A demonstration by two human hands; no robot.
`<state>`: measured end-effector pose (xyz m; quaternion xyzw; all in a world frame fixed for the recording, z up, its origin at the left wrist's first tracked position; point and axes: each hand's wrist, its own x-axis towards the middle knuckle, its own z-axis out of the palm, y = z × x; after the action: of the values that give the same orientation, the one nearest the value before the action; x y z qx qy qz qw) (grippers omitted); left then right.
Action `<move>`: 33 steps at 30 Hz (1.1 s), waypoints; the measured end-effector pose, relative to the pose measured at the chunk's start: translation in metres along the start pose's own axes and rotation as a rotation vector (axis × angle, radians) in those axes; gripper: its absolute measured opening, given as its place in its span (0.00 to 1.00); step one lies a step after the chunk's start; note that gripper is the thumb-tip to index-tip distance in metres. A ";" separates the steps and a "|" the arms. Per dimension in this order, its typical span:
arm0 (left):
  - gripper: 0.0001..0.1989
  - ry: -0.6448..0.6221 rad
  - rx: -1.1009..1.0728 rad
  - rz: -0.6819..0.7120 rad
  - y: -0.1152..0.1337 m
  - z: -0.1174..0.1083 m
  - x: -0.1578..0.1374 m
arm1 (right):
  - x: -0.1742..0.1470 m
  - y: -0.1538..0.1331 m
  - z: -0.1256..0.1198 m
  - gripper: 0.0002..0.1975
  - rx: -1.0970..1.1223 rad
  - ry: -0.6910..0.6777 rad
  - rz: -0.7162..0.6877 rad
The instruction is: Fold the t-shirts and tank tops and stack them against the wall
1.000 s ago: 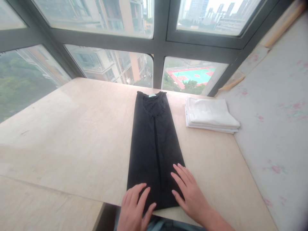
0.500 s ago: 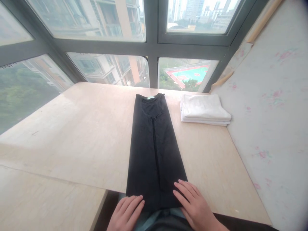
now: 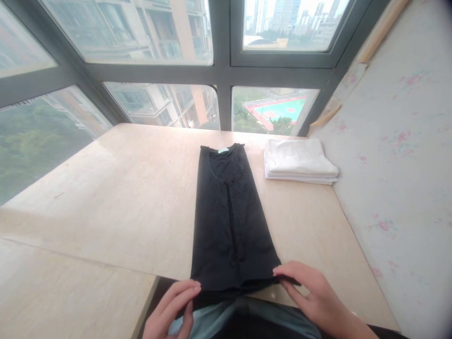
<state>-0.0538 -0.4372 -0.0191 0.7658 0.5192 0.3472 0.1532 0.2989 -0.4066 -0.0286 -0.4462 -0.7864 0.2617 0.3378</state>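
A black shirt [image 3: 229,226] lies folded into a long strip, its scooped neckline and pale label at the far end by the window. My left hand [image 3: 173,306] pinches the near left corner of the hem, fingertips on top and thumb below. At the near right corner, my right hand [image 3: 310,292] grips the black cloth between thumb and fingers, the edge lifted a little off the surface. Between the two hands the hem sags slightly.
A stack of folded white cloths [image 3: 298,160] sits to the right, near the flowered wall [image 3: 399,188]. The pale stone-like ledge [image 3: 123,202] runs back to grey window frames [image 3: 151,73]. At the lower left, a second slab [image 3: 70,292] adjoins it.
Both hands have gone from lying on the near end of the shirt to pinching its corners. The shirt has slid slightly toward me, and its near right edge is raised.
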 end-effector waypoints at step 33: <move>0.21 0.109 -0.147 -0.319 -0.179 0.082 0.261 | 0.240 0.165 0.037 0.19 -0.145 0.247 0.416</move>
<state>-0.0626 -0.1173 -0.0866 0.6406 0.6147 0.3964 0.2336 0.2678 -0.1231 -0.0986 -0.6500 -0.6471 0.2120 0.3374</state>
